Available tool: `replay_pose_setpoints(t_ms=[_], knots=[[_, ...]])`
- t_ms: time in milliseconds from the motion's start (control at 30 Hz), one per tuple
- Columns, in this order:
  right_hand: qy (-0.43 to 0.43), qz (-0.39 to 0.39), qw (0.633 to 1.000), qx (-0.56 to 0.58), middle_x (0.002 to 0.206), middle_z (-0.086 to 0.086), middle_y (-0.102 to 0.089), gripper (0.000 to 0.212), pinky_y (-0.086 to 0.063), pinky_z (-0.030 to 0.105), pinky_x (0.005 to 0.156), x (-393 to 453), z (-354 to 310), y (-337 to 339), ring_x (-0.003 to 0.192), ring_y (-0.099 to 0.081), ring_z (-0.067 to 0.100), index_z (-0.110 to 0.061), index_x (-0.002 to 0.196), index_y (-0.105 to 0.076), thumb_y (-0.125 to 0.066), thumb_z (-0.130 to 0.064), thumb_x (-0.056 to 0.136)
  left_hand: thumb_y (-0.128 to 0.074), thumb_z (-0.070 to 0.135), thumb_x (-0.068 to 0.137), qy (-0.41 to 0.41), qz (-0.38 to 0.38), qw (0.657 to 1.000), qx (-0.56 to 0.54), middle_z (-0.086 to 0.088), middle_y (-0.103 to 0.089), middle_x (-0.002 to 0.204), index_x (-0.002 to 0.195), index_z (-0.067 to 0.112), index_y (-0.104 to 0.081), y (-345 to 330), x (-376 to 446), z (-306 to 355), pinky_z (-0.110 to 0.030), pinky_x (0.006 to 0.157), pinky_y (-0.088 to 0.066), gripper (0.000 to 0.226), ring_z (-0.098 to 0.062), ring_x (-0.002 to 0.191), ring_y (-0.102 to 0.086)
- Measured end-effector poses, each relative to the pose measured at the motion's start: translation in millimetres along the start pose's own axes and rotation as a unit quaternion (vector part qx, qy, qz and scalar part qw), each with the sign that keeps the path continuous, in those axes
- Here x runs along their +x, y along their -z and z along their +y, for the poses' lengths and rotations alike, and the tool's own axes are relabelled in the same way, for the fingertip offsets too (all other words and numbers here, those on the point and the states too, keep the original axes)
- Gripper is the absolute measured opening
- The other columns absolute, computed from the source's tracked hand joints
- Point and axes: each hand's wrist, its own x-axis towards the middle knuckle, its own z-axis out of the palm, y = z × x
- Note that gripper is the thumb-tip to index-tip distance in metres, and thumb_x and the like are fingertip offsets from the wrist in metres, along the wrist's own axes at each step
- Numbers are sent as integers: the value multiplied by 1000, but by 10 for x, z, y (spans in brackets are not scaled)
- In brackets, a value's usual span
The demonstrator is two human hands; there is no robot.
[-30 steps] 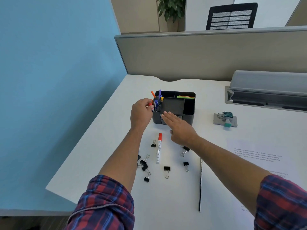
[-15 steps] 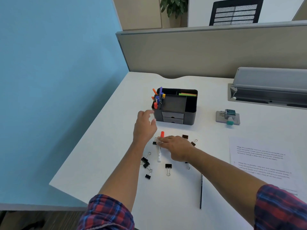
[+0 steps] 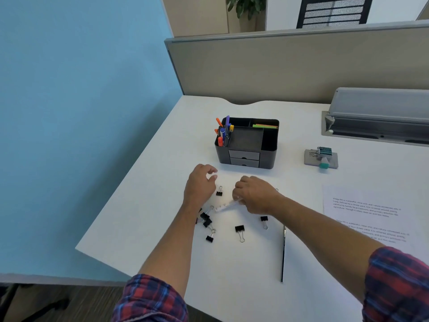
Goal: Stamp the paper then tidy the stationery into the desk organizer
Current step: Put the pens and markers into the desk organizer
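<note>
A black desk organizer [image 3: 269,145] with two small drawers stands at mid desk, with several pens [image 3: 224,131] upright in its left slot. My right hand [image 3: 253,194] grips a white marker [image 3: 224,207] just above the desk, its cap end hidden in my fingers. My left hand [image 3: 200,184] hovers beside it, fingers loosely curled, holding nothing. Several black binder clips [image 3: 239,228] lie scattered near both hands. A thin dark pen [image 3: 283,252] lies near the front edge. The printed paper [image 3: 366,212] lies at the right. A teal stamp [image 3: 323,156] rests on its grey ink pad [image 3: 311,158].
A grey partition wall [image 3: 290,63] closes the back of the white desk [image 3: 162,147], and a blue wall stands at the left. A grey cable tray lid [image 3: 380,112] is raised at the back right. The desk's left edge drops off close to my left forearm.
Both hands drew back from the organizer toward me. My right hand came down on the white marker, took hold of it and turned it. My left hand let go of the pens.
</note>
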Motion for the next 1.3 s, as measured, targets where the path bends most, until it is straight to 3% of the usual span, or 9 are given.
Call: replay_pose_setpoints(t_ms=[233, 333, 467, 600, 667, 833, 1000, 1133, 1300], knots=[[-90, 107, 973, 185, 101, -11, -55, 19, -48, 25, 68, 11, 198, 483, 81, -54, 9, -21, 113, -70, -65, -25, 96, -50, -2, 97, -65, 8, 996, 52, 11, -41, 157, 151, 28, -44, 294, 259, 114, -37, 106, -47, 62, -21, 129, -53], [-103, 176, 956, 211, 97, -8, -62, 17, -49, 23, 72, 18, 282, 696, 80, -55, 6, -18, 109, -73, -67, -27, 95, -49, -6, 95, -87, -20, 991, 98, 17, -31, 161, 156, 32, -34, 359, 315, 138, -35, 105, -47, 73, -21, 131, -51], [-144, 253, 920, 264, 88, -10, -64, 15, -45, 13, 64, 32, 331, 890, 76, -59, 5, -18, 100, -72, -72, -30, 91, -49, -5, 93, -103, -70, 974, 190, 23, -21, 163, 159, 33, -27, 391, 331, 172, -41, 92, -52, 79, -23, 124, -51], [-201, 303, 877, 313, 86, -9, -68, 16, -51, 17, 66, 76, 347, 957, 76, -63, 6, -20, 100, -70, -75, -31, 89, -46, 0, 97, -100, -118, 961, 229, 22, -20, 164, 158, 31, -28, 375, 327, 173, -42, 100, -47, 71, -26, 132, -44], [-214, 316, 868, 318, 91, -6, -70, 17, -56, 23, 72, 106, 345, 962, 80, -66, 7, -19, 107, -68, -70, -29, 93, -45, 2, 98, -92, -131, 961, 224, 21, -20, 164, 159, 31, -26, 358, 309, 179, -42, 104, -45, 70, -26, 135, -43], [-238, 321, 867, 299, 107, 1, -70, 27, -57, 34, 86, 191, 334, 964, 96, -66, 17, -15, 125, -61, -62, -21, 98, -48, 6, 97, -93, -115, 963, 226, 20, -7, 167, 161, 31, -11, 346, 312, 264, -43, 95, -48, 79, -29, 127, -46], [-258, 336, 854, 301, 104, 0, -68, 26, -55, 27, 79, 270, 303, 985, 91, -64, 16, -17, 122, -60, -65, -25, 97, -49, 9, 97, -108, -123, 955, 247, 20, -6, 167, 161, 31, -11, 292, 339, 322, -44, 90, -50, 78, -30, 122, -48], [-250, 322, 868, 284, 107, 4, -72, 29, -52, 26, 70, 329, 278, 993, 84, -64, 16, -13, 128, -60, -56, -24, 102, -48, 14, 99, -83, -150, 953, 252, 17, -5, 168, 160, 27, -19, 201, 327, 286, -44, 99, -43, 69, -32, 133, -41], [-244, 318, 862, 309, 102, 4, -70, 25, -58, 34, 75, 353, 241, 1024, 90, -67, 19, -16, 126, -54, -55, -23, 103, -48, 18, 101, -71, -152, 957, 237, 16, -5, 168, 161, 25, -16, 147, 316, 277, -46, 100, -42, 69, -33, 131, -43]])
